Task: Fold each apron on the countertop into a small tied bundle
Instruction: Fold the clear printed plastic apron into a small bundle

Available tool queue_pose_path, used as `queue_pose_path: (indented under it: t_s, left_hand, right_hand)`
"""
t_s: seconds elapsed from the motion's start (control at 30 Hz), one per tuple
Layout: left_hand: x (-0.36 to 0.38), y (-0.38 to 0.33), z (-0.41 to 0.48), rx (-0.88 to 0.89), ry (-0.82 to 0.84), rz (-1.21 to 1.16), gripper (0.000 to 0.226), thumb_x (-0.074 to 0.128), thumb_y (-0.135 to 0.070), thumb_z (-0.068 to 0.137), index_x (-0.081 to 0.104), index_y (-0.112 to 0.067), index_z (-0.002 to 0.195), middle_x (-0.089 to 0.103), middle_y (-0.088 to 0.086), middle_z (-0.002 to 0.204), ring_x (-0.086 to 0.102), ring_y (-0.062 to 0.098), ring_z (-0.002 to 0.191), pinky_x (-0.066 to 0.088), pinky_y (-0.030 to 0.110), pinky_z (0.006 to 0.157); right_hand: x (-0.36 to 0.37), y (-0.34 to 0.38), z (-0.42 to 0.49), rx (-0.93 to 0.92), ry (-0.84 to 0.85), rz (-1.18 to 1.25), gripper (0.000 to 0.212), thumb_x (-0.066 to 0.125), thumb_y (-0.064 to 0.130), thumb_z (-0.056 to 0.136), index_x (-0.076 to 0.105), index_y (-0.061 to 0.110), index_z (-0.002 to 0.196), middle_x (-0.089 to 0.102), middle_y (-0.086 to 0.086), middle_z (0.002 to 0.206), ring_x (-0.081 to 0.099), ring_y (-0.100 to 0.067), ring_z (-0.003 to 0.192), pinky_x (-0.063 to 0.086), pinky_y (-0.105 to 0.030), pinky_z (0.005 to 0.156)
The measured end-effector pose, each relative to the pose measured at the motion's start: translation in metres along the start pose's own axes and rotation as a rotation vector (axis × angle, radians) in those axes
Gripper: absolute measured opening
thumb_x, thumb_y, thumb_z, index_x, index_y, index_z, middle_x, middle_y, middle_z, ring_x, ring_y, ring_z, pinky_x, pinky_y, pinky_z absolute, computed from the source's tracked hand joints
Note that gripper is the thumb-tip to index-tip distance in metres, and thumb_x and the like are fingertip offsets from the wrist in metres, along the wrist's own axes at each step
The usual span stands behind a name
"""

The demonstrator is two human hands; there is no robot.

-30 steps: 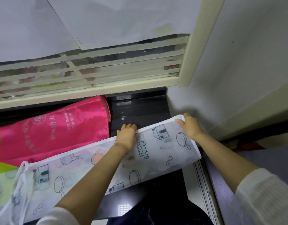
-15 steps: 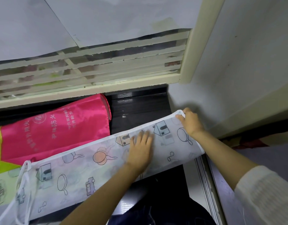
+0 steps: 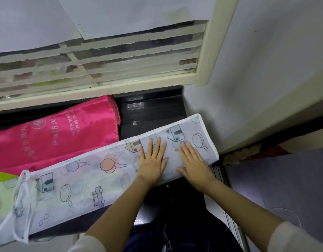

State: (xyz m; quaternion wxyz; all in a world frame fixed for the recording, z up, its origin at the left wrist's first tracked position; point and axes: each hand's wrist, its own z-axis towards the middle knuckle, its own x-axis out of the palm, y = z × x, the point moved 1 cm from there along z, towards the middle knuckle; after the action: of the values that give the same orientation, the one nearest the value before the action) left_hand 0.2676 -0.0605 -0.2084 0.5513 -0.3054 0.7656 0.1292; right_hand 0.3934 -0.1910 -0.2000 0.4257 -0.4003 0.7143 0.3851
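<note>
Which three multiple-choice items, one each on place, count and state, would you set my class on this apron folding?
1. Where does the pink apron lie?
A. Beyond the white apron, by the window
B. On top of the white apron
C. On the floor

2. How many hands rest on the white apron?
A. None
B. One
C. Two

3. How do those hands lie?
A. Flat, fingers straight
B. In fists
C. Pinching a strap

Answers:
1 A: the pink shows behind the white strip, under the window frame.
2 C: the left hand and the right hand both lie on it.
3 A: the fingers lie spread flat on the cloth.
</note>
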Motion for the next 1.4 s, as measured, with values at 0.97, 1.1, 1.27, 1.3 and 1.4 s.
queue_pose_path:
  t_s: [0.97, 1.1, 1.27, 1.3, 1.4]
  left_hand:
    - [-0.053, 0.203, -0.161, -0.294, -0.320, -0.399, 0.048, 0.056, 0.003, 0.079, 0.050, -0.005, 0.127, 0.048, 0.017, 0.121, 0.047, 0.036, 0.109, 0.038, 0.044, 0.093]
    - [-0.057, 0.277, -0.179, -0.497, -0.260, -0.247, 0.050, 0.056, -0.001, 0.081, 0.045, -0.003, 0.130, 0.036, 0.022, 0.136, 0.034, 0.040, 0.126, 0.031, 0.048, 0.098]
    - [-0.058, 0.334, -0.186, -0.473, -0.243, -0.393, 0.058, 0.052, 0.007, 0.080, 0.037, -0.003, 0.136, 0.032, 0.023, 0.132, 0.040, 0.042, 0.118, 0.042, 0.050, 0.089]
    - [-0.061, 0.340, -0.184, -0.459, -0.260, -0.452, 0.058, 0.049, 0.008, 0.081, 0.036, -0.004, 0.137, 0.032, 0.022, 0.133, 0.041, 0.041, 0.117, 0.043, 0.049, 0.091]
    - [-0.062, 0.360, -0.174, -0.419, -0.199, -0.498, 0.055, 0.050, 0.007, 0.084, 0.035, -0.001, 0.137, 0.038, 0.022, 0.133, 0.041, 0.037, 0.122, 0.035, 0.040, 0.098]
  right_hand:
    - [-0.022, 0.248, 0.051, -0.429, 0.098, -0.032, 0.079, 0.032, -0.015, 0.084, -0.003, 0.009, 0.151, -0.011, -0.006, 0.158, -0.010, -0.021, 0.146, -0.017, -0.026, 0.112]
    - [-0.014, 0.292, 0.070, -0.460, 0.125, -0.091, 0.076, 0.033, -0.011, 0.087, 0.001, 0.012, 0.151, -0.009, -0.004, 0.159, -0.010, -0.020, 0.146, -0.013, -0.030, 0.115]
    - [-0.009, 0.330, 0.089, -0.317, 0.140, -0.169, 0.074, 0.039, 0.000, 0.092, -0.003, 0.013, 0.151, -0.008, -0.004, 0.159, 0.000, -0.027, 0.146, 0.006, -0.038, 0.119]
    - [-0.011, 0.336, 0.090, -0.290, 0.137, -0.204, 0.074, 0.042, 0.004, 0.093, -0.003, 0.013, 0.151, -0.008, -0.005, 0.159, 0.006, -0.030, 0.144, 0.015, -0.041, 0.117]
    - [-0.011, 0.351, 0.098, -0.240, 0.138, -0.300, 0.078, 0.049, 0.012, 0.092, -0.003, 0.015, 0.151, -0.005, -0.007, 0.159, 0.017, -0.037, 0.138, 0.026, -0.047, 0.110]
